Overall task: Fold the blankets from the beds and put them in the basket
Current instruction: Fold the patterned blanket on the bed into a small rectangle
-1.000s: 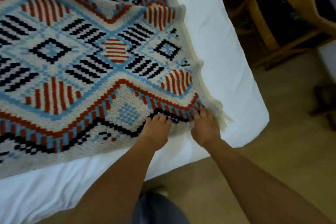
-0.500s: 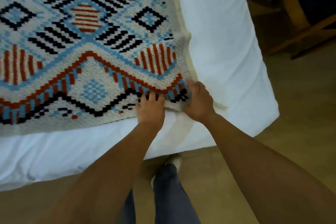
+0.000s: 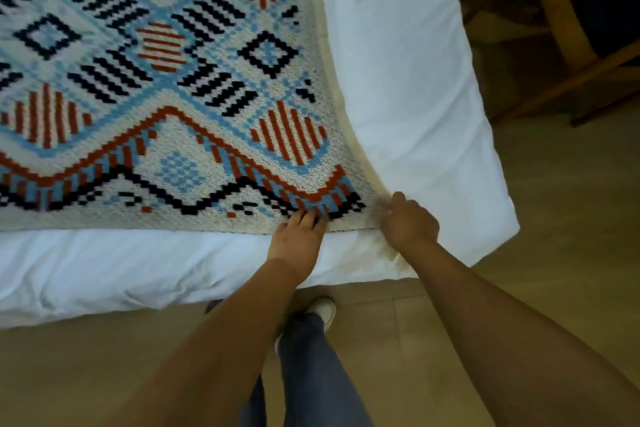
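A woven blanket [image 3: 166, 87] with red, blue and black geometric patterns on cream lies spread over a white bed [image 3: 408, 80]. My left hand [image 3: 299, 236] pinches the blanket's near edge, fingers curled onto the patterned border. My right hand [image 3: 408, 222] grips the blanket's near right corner, where the cream fringe bunches under the fingers. Both hands sit close together at the bed's near side. No basket is in view.
A wooden chair frame [image 3: 568, 31] stands beyond the bed's right side. Tan floor [image 3: 571, 218] lies right of and in front of the bed. My leg in grey trousers and a white shoe [image 3: 323, 310] stand by the bed's near edge.
The blanket's near right corner has been pulled toward the bed's near edge and lies flatter. My right hand has closed tighter on the corner. The view has shifted closer and downward.
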A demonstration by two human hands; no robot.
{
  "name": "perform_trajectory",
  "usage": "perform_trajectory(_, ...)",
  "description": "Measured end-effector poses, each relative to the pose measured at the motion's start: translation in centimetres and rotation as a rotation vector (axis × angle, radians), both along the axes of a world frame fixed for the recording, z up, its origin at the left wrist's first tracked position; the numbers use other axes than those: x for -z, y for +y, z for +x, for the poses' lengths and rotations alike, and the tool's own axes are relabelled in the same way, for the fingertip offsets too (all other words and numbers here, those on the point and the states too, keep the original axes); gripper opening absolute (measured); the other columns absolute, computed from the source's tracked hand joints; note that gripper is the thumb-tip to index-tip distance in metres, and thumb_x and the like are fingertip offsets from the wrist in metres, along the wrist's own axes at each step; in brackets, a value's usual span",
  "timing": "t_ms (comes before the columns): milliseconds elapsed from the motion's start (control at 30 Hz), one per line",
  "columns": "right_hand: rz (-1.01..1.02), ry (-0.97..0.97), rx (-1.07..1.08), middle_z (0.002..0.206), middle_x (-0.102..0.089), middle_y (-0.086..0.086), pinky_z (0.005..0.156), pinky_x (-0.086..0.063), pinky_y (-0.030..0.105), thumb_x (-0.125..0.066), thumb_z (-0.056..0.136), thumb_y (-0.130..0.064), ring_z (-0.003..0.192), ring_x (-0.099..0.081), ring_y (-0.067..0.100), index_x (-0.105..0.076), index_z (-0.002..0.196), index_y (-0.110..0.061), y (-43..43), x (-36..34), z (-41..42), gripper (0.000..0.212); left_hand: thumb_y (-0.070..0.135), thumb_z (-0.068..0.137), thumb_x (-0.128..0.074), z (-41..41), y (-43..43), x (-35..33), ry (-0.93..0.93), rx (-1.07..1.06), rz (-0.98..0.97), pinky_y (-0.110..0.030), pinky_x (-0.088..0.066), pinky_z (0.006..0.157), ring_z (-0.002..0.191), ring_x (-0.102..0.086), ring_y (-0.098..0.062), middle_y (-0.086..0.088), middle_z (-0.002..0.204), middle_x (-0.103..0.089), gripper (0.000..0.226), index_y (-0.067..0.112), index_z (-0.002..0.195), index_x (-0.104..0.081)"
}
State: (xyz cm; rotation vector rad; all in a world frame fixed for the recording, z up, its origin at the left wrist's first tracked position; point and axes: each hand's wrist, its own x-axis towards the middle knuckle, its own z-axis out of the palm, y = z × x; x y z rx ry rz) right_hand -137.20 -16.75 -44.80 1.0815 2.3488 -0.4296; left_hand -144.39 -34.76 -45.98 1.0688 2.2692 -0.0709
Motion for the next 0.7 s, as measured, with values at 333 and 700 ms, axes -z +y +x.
perform_trajectory(333,0.153,0.134,-0.204,0.112,-0.052,0.011,0.079,-0.035,0.039,-0.044,0.085,-0.036,0.105,-0.045,0.029,-0.053,0.105,-0.009,0.4,-1.6,-5.9,0.034,0.038,0.093,-0.04,-6.4,2.7,-3.2,0.036,-0.147,0.152,-0.033,-0.042,0.068,0.094,-0.055,-0.023,-0.006,0.107,-0.056,0.034,0.015,0.115,-0.05)
perform_trajectory(700,0.162,0.319,-0.39,0.11,-0.052,0.011,0.077,-0.033,0.035,-0.044,0.089,-0.026,0.101,-0.046,0.029,-0.053,0.103,-0.007,2.4,-5.1,-23.9,0.025,0.03,0.098,-0.034,-25.6,7.5,-6.7,0.202,-0.272,0.219,-0.034,-0.034,0.064,0.078,-0.047,-0.023,-0.009,0.106,-0.055,0.025,0.012,0.106,-0.049)
